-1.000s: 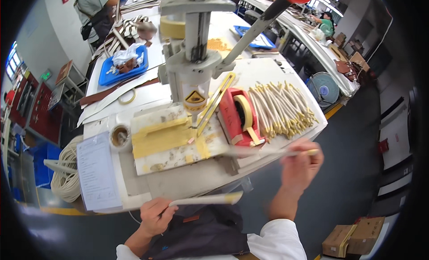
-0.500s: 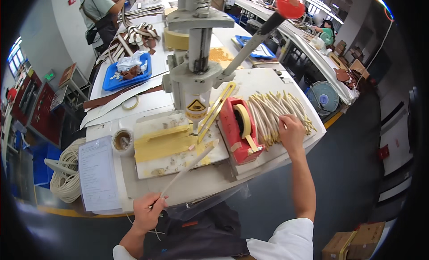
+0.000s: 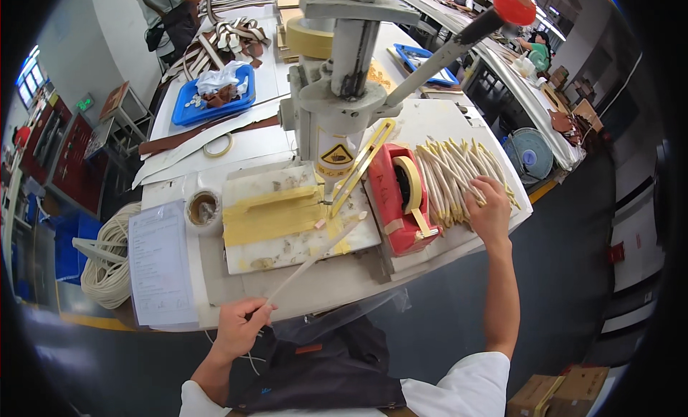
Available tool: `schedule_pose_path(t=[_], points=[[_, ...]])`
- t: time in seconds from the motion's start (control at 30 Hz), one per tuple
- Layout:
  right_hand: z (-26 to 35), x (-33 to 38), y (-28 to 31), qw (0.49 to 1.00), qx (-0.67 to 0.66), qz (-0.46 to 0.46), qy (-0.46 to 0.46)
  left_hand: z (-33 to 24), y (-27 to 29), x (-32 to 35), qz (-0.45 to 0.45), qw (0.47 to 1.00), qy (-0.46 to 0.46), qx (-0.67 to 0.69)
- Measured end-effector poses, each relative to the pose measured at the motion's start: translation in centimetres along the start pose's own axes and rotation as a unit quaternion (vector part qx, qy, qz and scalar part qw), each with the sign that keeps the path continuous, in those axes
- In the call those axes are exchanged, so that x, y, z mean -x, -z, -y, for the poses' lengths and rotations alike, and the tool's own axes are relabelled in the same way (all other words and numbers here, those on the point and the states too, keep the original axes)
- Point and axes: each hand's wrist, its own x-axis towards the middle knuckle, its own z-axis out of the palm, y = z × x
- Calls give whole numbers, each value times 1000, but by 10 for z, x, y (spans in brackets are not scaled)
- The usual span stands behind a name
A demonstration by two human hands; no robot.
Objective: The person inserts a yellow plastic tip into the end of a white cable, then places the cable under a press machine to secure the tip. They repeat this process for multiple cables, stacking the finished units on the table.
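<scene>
My left hand (image 3: 240, 329), at the table's near edge, is closed around the lower end of a pale cord (image 3: 309, 261). That cord slants up to the right across the white work board (image 3: 276, 261), its tip near the foot of a hand press (image 3: 337, 148). On the right, my right hand (image 3: 490, 210) has its fingers pinched on a white cord in a pile of short cords (image 3: 448, 177) with yellow-wrapped ends. Its fingers partly hide which cord they hold. Between the press and the pile stands a red tape dispenser (image 3: 403, 234) with a roll of yellowish tape.
The press lever ends in a red knob (image 3: 514, 5) at upper right. A tape roll (image 3: 203, 207) and a printed sheet (image 3: 159, 266) lie left of the board. A coil of white cord (image 3: 107, 270) is at far left. A blue tray (image 3: 215, 101) sits farther back.
The whole view has shifted, so the table appears slightly farther right. My left hand still holds the cord, and my right hand stays at the pile with its fingers a little differently placed.
</scene>
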Motion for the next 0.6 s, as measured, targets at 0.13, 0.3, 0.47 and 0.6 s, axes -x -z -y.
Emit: schedule_pose_path(t=[0.13,0.3,0.47,0.6], points=[[28,2,12,997,-11,-72,18,-2,-1,2,-3,1000,-4,-1],[82,11,33,983,-139,-88,83,1,-1,1,10,1000,6,16],[138,30,34,959,-253,-22,127,0,0,0,20,1000,-17,17],[138,32,27,971,-240,6,13,-1,1,2,14,1000,-7,15]])
